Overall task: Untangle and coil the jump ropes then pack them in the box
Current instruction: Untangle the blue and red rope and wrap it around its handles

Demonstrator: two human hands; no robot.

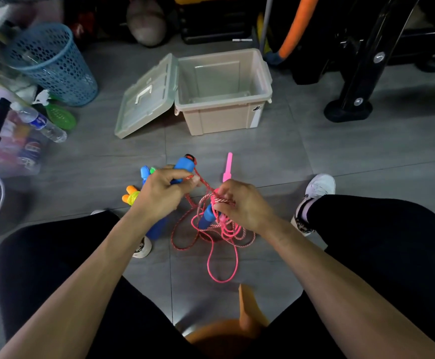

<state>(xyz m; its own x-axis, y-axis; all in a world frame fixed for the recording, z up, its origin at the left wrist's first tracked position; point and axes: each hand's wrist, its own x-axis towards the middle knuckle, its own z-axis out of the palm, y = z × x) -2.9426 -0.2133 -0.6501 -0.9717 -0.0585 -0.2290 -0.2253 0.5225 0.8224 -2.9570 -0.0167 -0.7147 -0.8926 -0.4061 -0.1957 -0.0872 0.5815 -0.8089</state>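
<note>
My left hand is closed on a blue handle, keeping the red rope taut. My right hand pinches the knot of red and pink rope so I can pick loops apart. Beyond, the box sits open, with no rope in it yet.

Near the open box, the left hand grips a blue handle; the right hand pinches tangled red and pink ropes.
</note>
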